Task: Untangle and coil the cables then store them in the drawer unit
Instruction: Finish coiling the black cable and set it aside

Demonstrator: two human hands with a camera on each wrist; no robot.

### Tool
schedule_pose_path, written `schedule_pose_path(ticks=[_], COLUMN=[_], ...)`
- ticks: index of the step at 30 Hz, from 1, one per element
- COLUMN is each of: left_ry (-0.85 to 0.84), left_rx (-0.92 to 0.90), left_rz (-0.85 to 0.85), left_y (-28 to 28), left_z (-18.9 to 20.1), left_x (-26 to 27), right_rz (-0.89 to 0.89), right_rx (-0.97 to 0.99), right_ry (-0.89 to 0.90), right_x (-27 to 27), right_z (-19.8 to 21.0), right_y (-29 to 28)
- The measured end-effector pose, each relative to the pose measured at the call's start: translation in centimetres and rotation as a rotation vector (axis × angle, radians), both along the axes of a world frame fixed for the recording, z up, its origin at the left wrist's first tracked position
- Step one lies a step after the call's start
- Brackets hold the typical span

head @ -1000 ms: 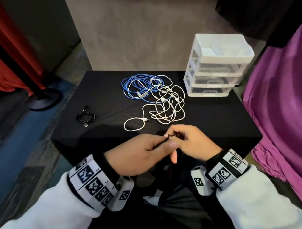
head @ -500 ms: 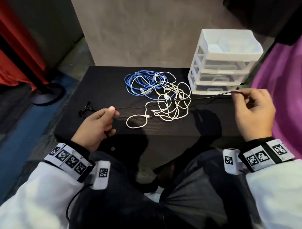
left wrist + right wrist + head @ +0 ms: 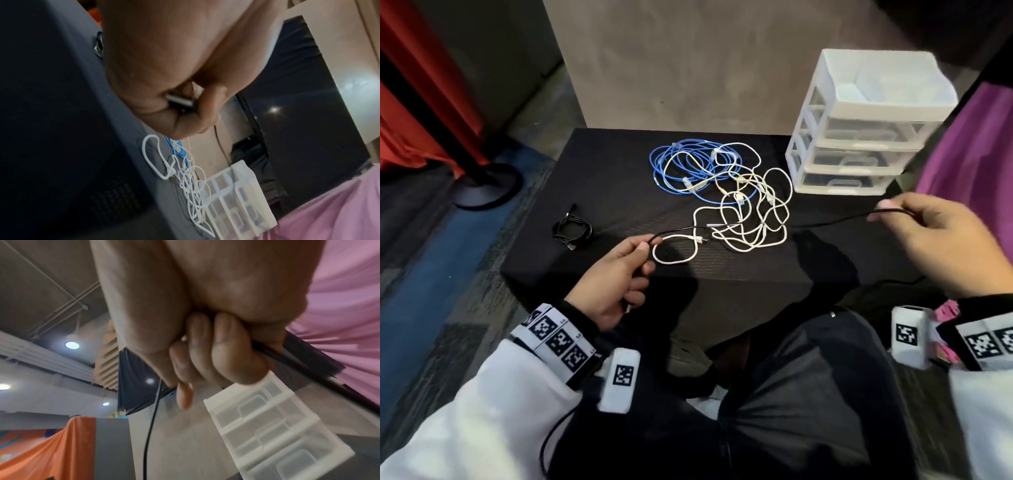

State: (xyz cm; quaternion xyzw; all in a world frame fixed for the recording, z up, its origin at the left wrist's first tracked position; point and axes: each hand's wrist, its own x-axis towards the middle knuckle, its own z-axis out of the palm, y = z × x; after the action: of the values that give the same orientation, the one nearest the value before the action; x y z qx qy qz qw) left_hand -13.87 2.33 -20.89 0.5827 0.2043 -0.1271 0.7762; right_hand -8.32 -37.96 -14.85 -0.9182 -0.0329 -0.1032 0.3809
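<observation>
right now a thin black cable [image 3: 825, 222] is stretched in the air between both hands, above the black desk [image 3: 602, 178]. the left hand [image 3: 616, 277] has its fingers curled round one end, pinching it near the desk's front edge; the left wrist view shows a metal plug [image 3: 179, 101] tucked inside that fist. the right hand [image 3: 941, 240] pinches the other stretch of the cable, fingers curled round it, in front of the bottom drawer of the white drawer unit [image 3: 859, 130]. the drawer unit stands at the desk's far right corner with 3 drawers, all pushed in. under the taut cable lies a tangle of white cables [image 3: 750, 212], touching and overlapping a loose bundle of blue cable [image 3: 681, 164] behind it. a small coiled black cable [image 3: 571, 231] lies apart on the desk's left side. pink cloth [image 3: 976, 147] hangs at the right, red cloth [image 3: 410, 102] at the left.
</observation>
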Motion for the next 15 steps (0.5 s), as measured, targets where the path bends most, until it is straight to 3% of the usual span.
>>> schedule_pose_path(ticks=[4,7,9,12,15], left_ry=[0.063,0.046,-0.027,-0.139,-0.18], left_rx=[-0.086,-0.11,-0.055,-0.014,-0.043], left_rz=[0.02,-0.086,-0.233,-0.412,-0.443], left_y=[-0.9,-2.4,-3.8,-6.0,-6.5], left_z=[0.6,2.3,3.6,5.6,6.8], left_x=[-0.2,-0.6,-1.1,-1.9,-2.0], right_rz=[0.142,0.21,0.333,0.579,0.534], right_rx=[-0.104,-0.18,-0.074,0.192,0.321], right_ry=[0.113,-0.105,-0.133,0.099,0.14], right_x=[-0.6,-1.7,-3.2,-5.2,-5.7], right_z=[0.2,-0.3,-0.7,-1.4,-1.9], right_y=[0.9,3.6,6.7,11.5,14.0])
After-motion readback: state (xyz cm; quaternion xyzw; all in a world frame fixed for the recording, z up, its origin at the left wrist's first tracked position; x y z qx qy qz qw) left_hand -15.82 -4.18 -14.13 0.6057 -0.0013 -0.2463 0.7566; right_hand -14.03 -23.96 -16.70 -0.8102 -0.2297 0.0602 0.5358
